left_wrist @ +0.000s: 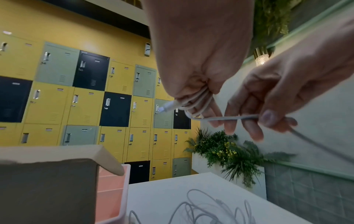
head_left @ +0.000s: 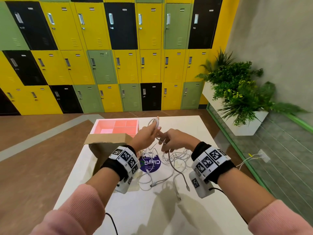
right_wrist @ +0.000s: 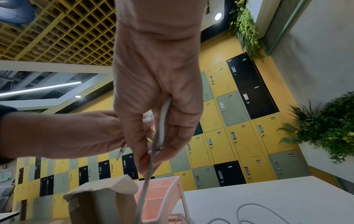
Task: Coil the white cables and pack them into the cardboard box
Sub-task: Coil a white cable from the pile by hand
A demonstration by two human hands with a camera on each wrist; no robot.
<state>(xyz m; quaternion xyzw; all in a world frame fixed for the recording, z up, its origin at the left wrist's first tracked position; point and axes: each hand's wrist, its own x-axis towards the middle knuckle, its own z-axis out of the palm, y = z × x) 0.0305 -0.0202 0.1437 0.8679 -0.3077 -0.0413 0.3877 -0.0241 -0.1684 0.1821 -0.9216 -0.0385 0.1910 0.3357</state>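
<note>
The white cable (left_wrist: 226,118) is half coiled in my left hand (head_left: 145,134), fingers clamped round the loops so they hold, while my right hand (head_left: 176,139) pinches its loose tail taut (more cables (head_left: 169,165) wait tangled below) beside the cardboard box (head_left: 105,146).

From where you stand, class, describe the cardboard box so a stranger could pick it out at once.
Find the white table before the lockers. At its far left edge sit two containers, just left of the left hand. The box is the nearer, plain brown with raised flaps; the tray behind is pink with compartments.
</note>
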